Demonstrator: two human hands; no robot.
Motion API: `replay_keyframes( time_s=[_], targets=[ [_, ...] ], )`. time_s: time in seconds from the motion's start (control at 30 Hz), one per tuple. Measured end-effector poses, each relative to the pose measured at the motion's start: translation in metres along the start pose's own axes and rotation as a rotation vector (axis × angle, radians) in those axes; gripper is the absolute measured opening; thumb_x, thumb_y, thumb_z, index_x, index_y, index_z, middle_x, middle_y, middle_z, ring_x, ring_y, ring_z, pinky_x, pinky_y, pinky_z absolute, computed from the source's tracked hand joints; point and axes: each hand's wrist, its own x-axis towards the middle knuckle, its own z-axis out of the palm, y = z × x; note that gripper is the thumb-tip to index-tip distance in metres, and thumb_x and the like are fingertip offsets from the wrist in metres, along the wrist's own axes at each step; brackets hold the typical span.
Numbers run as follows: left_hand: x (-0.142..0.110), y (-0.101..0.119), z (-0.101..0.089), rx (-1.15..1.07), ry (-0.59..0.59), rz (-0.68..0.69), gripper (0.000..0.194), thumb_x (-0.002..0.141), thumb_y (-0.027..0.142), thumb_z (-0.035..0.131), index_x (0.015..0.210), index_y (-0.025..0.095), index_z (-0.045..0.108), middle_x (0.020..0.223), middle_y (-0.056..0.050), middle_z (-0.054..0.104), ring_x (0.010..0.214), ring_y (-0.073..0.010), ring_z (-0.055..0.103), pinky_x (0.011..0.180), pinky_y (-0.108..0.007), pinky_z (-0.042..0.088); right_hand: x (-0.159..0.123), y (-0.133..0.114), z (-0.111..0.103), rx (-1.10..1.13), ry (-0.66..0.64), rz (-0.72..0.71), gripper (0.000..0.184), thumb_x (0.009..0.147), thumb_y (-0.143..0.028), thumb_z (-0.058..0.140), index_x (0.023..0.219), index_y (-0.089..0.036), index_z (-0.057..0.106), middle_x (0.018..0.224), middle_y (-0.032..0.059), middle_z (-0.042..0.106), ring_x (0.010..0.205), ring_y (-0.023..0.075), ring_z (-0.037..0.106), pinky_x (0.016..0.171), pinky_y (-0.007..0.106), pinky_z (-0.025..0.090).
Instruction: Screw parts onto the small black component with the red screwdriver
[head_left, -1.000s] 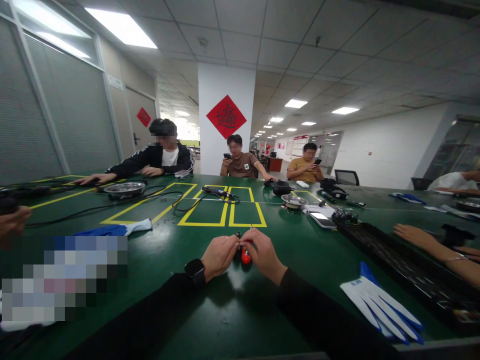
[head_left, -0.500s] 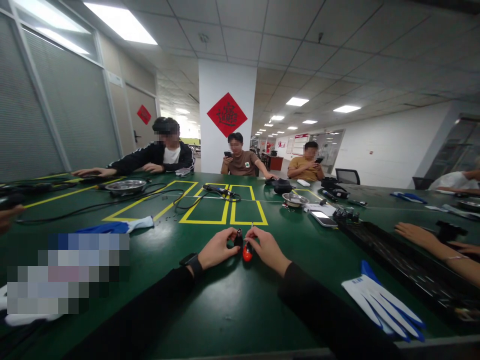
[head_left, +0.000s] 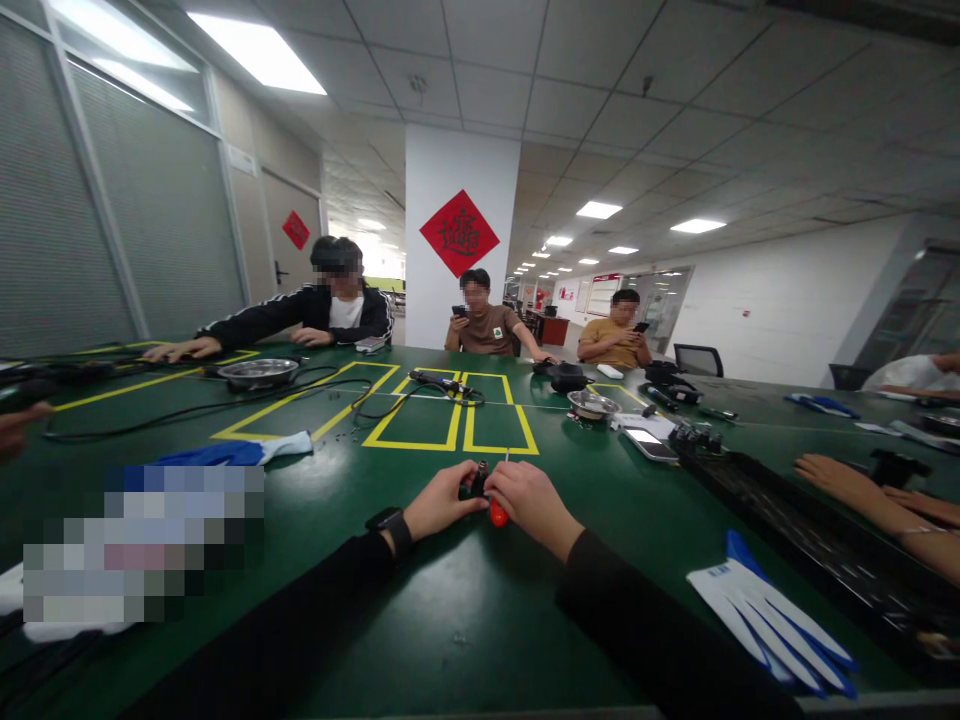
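Note:
Above the front of the green table (head_left: pixel 457 610), my left hand (head_left: pixel 436 502) is closed on a small dark cylindrical part (head_left: pixel 481 476) with a metal top end, held upright. My right hand (head_left: pixel 538 502) is closed round a screwdriver (head_left: pixel 499 515) with a red and black handle. Its red butt points down toward me, and its thin shaft sticks up above the fingers. The right fingertips meet the dark part; whether they also grip it I cannot tell. A dark watch sits on my left wrist.
A white and blue glove (head_left: pixel 769 620) lies at right, beside a long black tray (head_left: pixel 795 540) near another person's arm. Metal bowls (head_left: pixel 259 373), a phone (head_left: pixel 651 445), and a black cabled device (head_left: pixel 439 380) lie farther off. Several people sit around the table.
My right hand has moved left against the dark part, its fingers now covering more of the screwdriver handle. The dark part appears slightly tilted. The view has shifted slightly.

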Motion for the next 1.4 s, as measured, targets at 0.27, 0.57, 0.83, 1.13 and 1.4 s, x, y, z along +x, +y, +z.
replay_keyframes(
  time_s=[0.27,0.57,0.83,1.13,1.4],
  targets=[
    [0.0,-0.002,-0.002,-0.009,-0.021,0.003,0.025,0.07,0.032,0.064,0.084,0.016,0.053,0.078,0.001,0.057,0.073,-0.0142,0.052,0.067,-0.025,0.04,-0.004,0.006,0.007,0.07,0.056,-0.003,0.008,0.082,-0.021,0.054,0.079,-0.019,0.061,0.079,0.0019,0.063,0.074,0.0145,0.054,0.069,0.027,0.035],
    [0.002,0.0,0.0,-0.008,-0.024,-0.023,0.026,0.067,0.033,0.066,0.079,0.016,0.051,0.073,0.003,0.053,0.069,-0.0124,0.05,0.064,-0.023,0.039,-0.007,0.015,0.009,0.135,0.107,-0.082,0.01,0.081,-0.021,0.055,0.08,-0.02,0.065,0.079,0.0018,0.066,0.076,0.0141,0.057,0.071,0.026,0.038],
    [0.003,0.0,0.0,-0.052,-0.035,0.015,0.025,0.068,0.033,0.066,0.079,0.016,0.05,0.074,0.003,0.054,0.07,-0.012,0.05,0.065,-0.023,0.039,-0.009,0.016,0.015,0.192,0.159,-0.06,0.011,0.081,-0.019,0.054,0.08,-0.019,0.065,0.08,0.0021,0.067,0.077,0.0145,0.057,0.074,0.027,0.04],
    [0.002,0.001,0.0,-0.05,-0.037,0.005,0.027,0.068,0.035,0.065,0.08,0.016,0.05,0.074,0.003,0.053,0.069,-0.0119,0.049,0.064,-0.024,0.039,-0.009,0.013,0.01,0.095,0.115,-0.099,0.012,0.082,-0.016,0.051,0.083,-0.018,0.063,0.081,0.0043,0.065,0.079,0.016,0.056,0.071,0.028,0.038],
    [0.002,-0.002,-0.001,0.007,-0.03,0.01,0.027,0.069,0.036,0.064,0.081,0.016,0.051,0.075,0.002,0.053,0.07,-0.0128,0.049,0.065,-0.025,0.039,-0.008,0.013,0.009,0.227,0.185,0.02,0.016,0.085,-0.02,0.048,0.081,-0.019,0.064,0.081,0.0043,0.064,0.077,0.0155,0.056,0.073,0.028,0.04]
  ],
)
